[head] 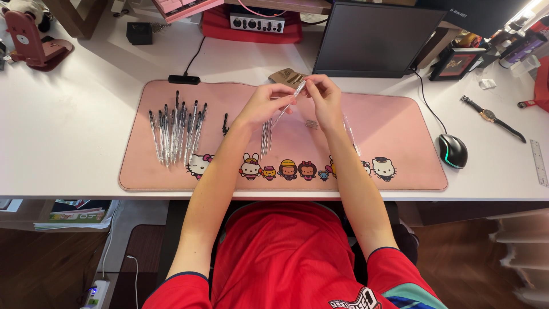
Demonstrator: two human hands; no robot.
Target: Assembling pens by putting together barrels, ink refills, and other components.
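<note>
Currently mid-assembly on one pen: both hands raised over middle of pink desk mat point(400, 171), near its far edge, working a clear pen barrel point(298, 89) between them. Left hand point(264, 104) pinched shut on lower end of barrel, thumb and forefinger closed around it; thin refill point(279, 117) seems to trail down from that grip, hard to say whether already seated inside or only part-way in. Right hand point(323, 98) closed on upper end of same barrel, fingertips at the tip, looks like twisting or pressing a small part on; part itself too small to make out. Loose bunch of thin refills or barrels point(265, 137) lying on mat just below the hands, toward near edge. Row of finished-looking pens point(176, 130) laid side by side on left part of mat, one small dark piece point(225, 123) apart to their right. Another clear piece point(351, 135) lying on mat beside right forearm. Brown packet point(287, 76) at far edge of mat, behind the hands. Off the mat on bench point(68, 131): monitor point(372, 37) at far edge, mouse point(453, 151) and wristwatch point(492, 117) toward right edge, ruler point(538, 163) at far right. Judgement: step is joining parts of a single pen, not yet done. Next move likely calls for keeping barrel axis straight, steady counter-hold from left, light torque from right, then a free spot beside the row at left.
</note>
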